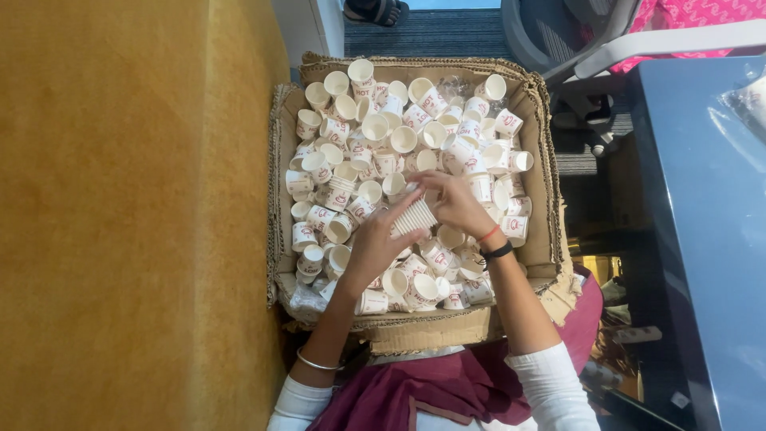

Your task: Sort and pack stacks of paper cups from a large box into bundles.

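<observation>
cup stack point(415, 217) between both hands' fingers point(399, 214)

A: Cups point(375, 128): white, red printed marks. Stack point(415, 217) in hands: white, ribbed. Box point(544, 239): brown corrugated cardboard.

B: Floor point(120, 215): mustard yellow. Table point(710, 239): grey-blue. Sleeves point(550, 383) white, garment point(447, 391) maroon; wrist bands point(493, 243) red and black.

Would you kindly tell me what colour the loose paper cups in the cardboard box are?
White paper cups with red printing, seen in the head view.
</observation>
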